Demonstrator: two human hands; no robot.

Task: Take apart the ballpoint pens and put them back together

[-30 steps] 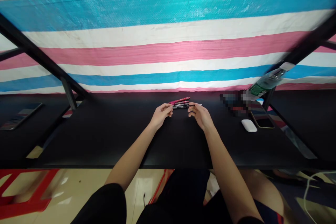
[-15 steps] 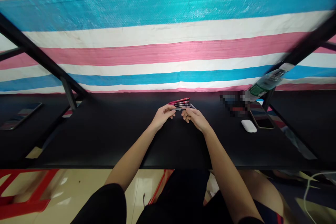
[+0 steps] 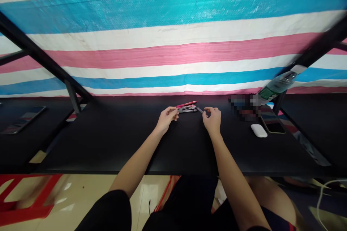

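Several pens (image 3: 187, 107) lie in a loose bunch near the back of the black table, one of them red on top. My left hand (image 3: 166, 119) is at the bunch's left end, thumb and fingers pinched on the end of a dark pen (image 3: 187, 110). To the right of the bunch, a single greyish-purple pen (image 3: 200, 110) lies at a slant. My right hand (image 3: 213, 121) has its thumb and forefinger closed about this pen's near end; the fingers partly hide it.
On the right are a white earbud case (image 3: 258, 130), a phone (image 3: 273, 124), a leaning plastic bottle (image 3: 279, 86) and a blurred-out patch. A tablet-like device (image 3: 23, 119) lies far left. Striped sheeting (image 3: 173, 57) hangs behind the table (image 3: 108, 137); a red stool (image 3: 40, 198) stands below left.
My right hand has moved right, away from the left hand, and turned to the slanted pen. My left hand has stayed by the bunch, where the dark pen now lies along the near side.
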